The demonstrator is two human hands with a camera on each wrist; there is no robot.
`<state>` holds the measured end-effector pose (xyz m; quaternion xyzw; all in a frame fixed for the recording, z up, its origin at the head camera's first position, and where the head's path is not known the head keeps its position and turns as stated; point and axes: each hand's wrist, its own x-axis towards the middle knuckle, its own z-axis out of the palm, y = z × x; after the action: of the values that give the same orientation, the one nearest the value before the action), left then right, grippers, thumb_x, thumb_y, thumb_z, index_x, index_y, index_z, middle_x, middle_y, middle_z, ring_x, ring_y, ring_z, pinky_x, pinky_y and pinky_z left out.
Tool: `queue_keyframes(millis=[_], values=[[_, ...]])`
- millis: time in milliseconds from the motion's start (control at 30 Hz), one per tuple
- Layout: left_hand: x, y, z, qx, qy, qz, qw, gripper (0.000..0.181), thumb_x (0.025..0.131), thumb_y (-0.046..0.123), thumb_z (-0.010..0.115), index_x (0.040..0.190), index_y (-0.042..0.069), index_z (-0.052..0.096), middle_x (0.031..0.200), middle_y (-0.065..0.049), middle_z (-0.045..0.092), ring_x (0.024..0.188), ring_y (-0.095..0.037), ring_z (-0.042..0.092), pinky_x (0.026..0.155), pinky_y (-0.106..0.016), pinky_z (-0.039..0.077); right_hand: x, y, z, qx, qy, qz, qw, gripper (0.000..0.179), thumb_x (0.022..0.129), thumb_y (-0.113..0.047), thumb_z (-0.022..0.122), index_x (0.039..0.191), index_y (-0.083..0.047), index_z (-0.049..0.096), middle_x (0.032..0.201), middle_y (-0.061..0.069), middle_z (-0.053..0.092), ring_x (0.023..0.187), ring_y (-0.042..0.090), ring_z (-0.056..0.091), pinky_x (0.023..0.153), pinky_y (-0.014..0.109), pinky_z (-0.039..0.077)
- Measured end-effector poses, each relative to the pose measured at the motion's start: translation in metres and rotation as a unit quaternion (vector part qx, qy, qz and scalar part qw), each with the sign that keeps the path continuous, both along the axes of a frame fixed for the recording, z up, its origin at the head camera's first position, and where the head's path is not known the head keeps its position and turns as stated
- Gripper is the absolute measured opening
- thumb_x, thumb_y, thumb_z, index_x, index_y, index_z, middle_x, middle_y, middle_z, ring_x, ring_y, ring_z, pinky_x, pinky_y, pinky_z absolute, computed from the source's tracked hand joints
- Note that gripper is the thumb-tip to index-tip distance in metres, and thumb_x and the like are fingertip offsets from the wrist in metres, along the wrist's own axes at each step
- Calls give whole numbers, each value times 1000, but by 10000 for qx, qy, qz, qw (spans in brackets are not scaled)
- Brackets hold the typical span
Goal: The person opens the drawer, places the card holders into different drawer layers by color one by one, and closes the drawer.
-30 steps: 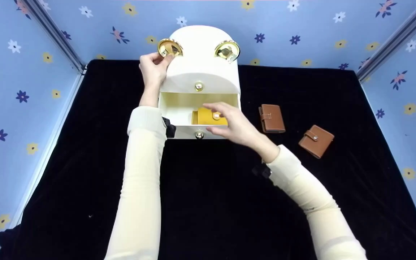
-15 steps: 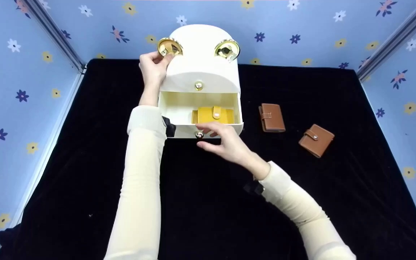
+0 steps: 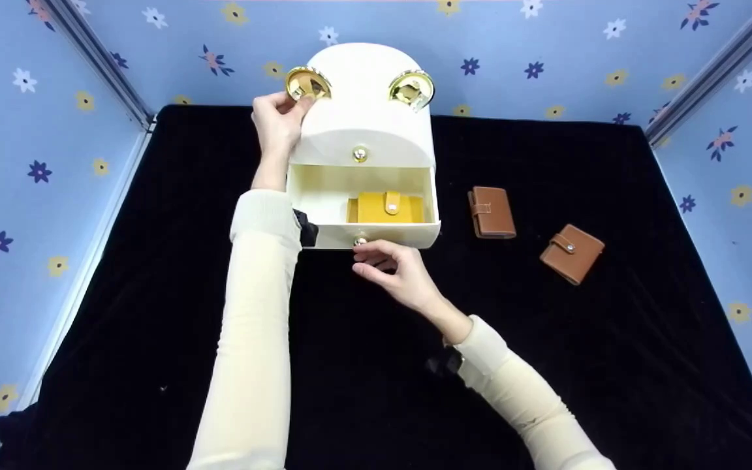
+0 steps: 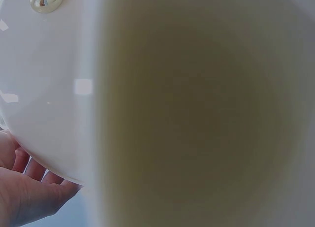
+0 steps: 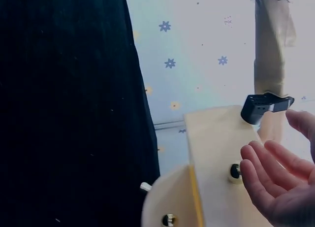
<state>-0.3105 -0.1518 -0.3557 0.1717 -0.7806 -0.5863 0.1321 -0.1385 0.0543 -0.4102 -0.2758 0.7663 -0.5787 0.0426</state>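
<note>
A white two-drawer storage box [image 3: 363, 121] with gold round ornaments stands at the back of the table. My left hand [image 3: 276, 127] grips its left side by the gold ornament [image 3: 311, 81]; in the left wrist view that hand [image 4: 29, 192] lies along the curved white edge. The lower drawer [image 3: 405, 235] is pulled out, and a yellow snap-strap wallet [image 3: 376, 207] lies inside. At the drawer's gold knob [image 3: 360, 241] is my right hand [image 3: 399, 273], its relaxed fingertips right at the knob and partly covering it. The right wrist view shows the palm [image 5: 285, 192] holding nothing.
Two brown wallets, one closed with a strap [image 3: 493, 213] and one with a snap [image 3: 572, 254], lie right of the box on the black cloth [image 3: 363, 365]. Blue flowered panels [image 3: 585, 52] stand behind and at both sides.
My right hand has moved from over the open drawer down and toward me, to the front of the lower knob, uncovering the yellow wallet. The left hand has stayed in place.
</note>
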Motion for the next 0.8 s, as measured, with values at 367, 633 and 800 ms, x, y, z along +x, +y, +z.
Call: queue_keyframes(millis=[367,633,800], values=[[-1,0,0,68,1,14,10000,26,77,22,70,96,6,69,91,-5,67,80,-12,60,72,-19,44,-3,-4,-16,191,-329,-842,9957,17,82,-8,64,89,7,64,77,16,66,65,25,62,61,29,49],[0,0,0,-9,-25,25,10000,25,77,23,70,96,7,69,90,-5,67,80,-12,59,72,-20,44,-13,-9,-29,55,-574,-974,9936,18,83,-10,62,84,8,65,72,17,65,59,30,61,56,30,50],[0,0,1,-20,-77,39,10000,26,77,24,70,97,7,69,91,-5,67,80,-12,59,72,-20,44,-25,-11,-54,-105,-718,-1065,9917,23,83,-18,63,84,4,67,69,14,65,57,26,62,56,34,51]])
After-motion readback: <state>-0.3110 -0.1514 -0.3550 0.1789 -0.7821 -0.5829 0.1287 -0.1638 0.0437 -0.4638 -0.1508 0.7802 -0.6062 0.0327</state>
